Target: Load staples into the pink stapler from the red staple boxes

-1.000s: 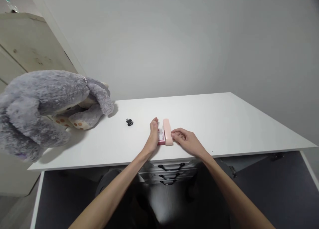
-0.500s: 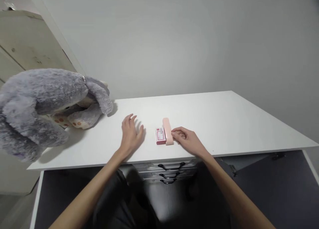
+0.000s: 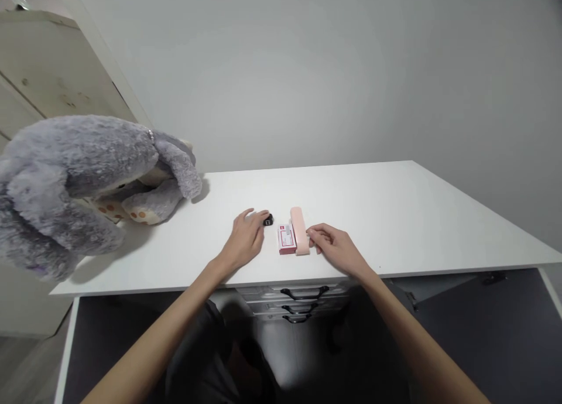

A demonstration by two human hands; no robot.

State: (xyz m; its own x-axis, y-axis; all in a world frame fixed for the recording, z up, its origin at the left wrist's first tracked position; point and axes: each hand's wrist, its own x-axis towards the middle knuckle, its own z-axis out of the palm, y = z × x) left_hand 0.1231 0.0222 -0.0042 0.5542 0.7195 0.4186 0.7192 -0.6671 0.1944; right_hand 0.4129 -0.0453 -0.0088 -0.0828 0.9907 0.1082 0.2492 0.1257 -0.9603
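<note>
A pink stapler (image 3: 300, 231) lies lengthwise away from me on the white tabletop. Close against its left side is a small red-and-white box (image 3: 287, 240) with a printed label. The curled fingertips of my right hand (image 3: 336, 247) are at the stapler's right edge, closed on it as far as I can see. Left of the box, my left hand (image 3: 244, 238) has its fingertips on a small black object (image 3: 268, 219) with a light mark. The kind of this object is too small to make out, and the fingers partly cover it.
A large grey plush toy (image 3: 100, 164) sits at the table's left end. Behind the white tabletop (image 3: 373, 211) rises a grey wall (image 3: 285, 76). Drawers with black handles (image 3: 305, 293) are below the front edge, and a dark cabinet door (image 3: 483, 334) hangs at the right.
My left hand has moved right toward the box, and the small black object now shows at its fingertips. My right hand, the stapler and the box have stayed in place.
</note>
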